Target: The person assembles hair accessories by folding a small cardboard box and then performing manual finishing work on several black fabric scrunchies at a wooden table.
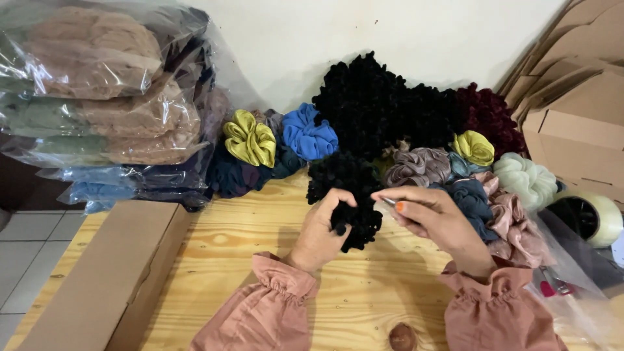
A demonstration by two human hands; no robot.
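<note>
Black and fuzzy, a ruffled fabric scrunchie (348, 195) sits pinched in the left hand (322, 231), whose fingers close around its lower edge just above the pale wooden tabletop (247, 260). The right hand (432, 218) is closed in a pinch on a small slim metal tool (389, 202), its tip touching the scrunchie's right side; what kind of tool it is cannot be told. Both wrists wear dusty-pink gathered sleeves (279, 286). Behind the hands, against the white wall, lies a loose heap of scrunchies: a big mound of black fuzzy ones (377, 104), a dark red one (487, 114), a blue one (309, 133), a mustard-yellow satin one (250, 140), a mauve satin one (416, 166) and a pale mint one (526, 179). At the far left, stacked clear plastic bags (97, 84) hold folded fabric in tan, green and blue. A long closed brown cardboard box (97, 286) lies along the table's left edge; its contents are hidden. Flat brown cardboard box blanks (572, 110) lean at the right, with a roll of clear packing tape (595, 218) just below them.
</note>
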